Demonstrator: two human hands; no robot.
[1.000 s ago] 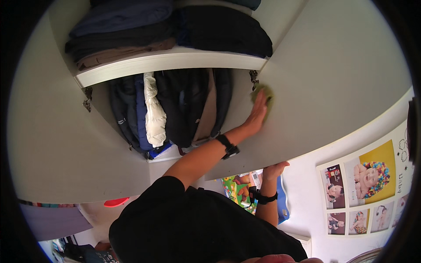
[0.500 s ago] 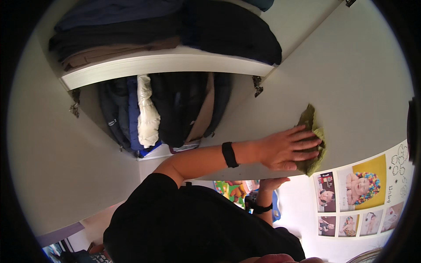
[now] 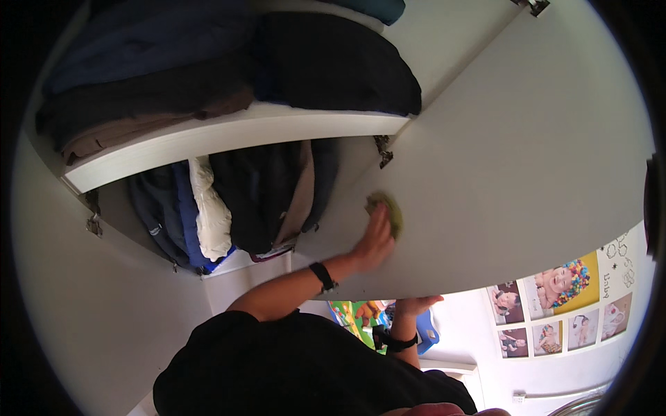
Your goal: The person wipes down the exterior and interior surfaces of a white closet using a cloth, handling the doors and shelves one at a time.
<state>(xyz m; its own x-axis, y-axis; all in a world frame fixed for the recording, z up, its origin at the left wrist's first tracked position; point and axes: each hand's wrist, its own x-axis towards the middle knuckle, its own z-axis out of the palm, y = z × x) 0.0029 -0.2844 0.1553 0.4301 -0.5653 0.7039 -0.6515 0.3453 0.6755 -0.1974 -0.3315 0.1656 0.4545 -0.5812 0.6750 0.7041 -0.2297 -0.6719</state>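
The broad, pale grey, flat-faced cabinet door [image 3: 513, 159] stands open, filling the two-to-four o'clock side of the view, its lower edge curving along and two metal hinges [image 3: 383, 152] showing on its inner side. Against that smooth surface, just toward three o'clock from the middle, sits a crumpled olive-green cloth [image 3: 390, 211], pressed there by the person's left hand [image 3: 373, 243]; the fingers lie together over it, fairly straight and slightly blurred, so they have hold of it without making a fist. The right hand [image 3: 416, 305] is near five o'clock, at the door's lower edge; part of it is tucked behind, and I can't tell how tightly its fingers close. Toward eleven, dark folded clothes [image 3: 152, 69] lie piled on a thick white shelf [image 3: 243, 133], and under it, around nine, hang dark padded coats [image 3: 253, 201] with one shiny cream jacket [image 3: 209, 215] among them. A second pale door [image 3: 90, 312] spreads out at eight. Beyond the door edge, a brightly coloured printed item [image 3: 361, 315] shows close to six, and a white multi-photo panel [image 3: 517, 338] hangs on the white wall [image 3: 555, 378] at four.
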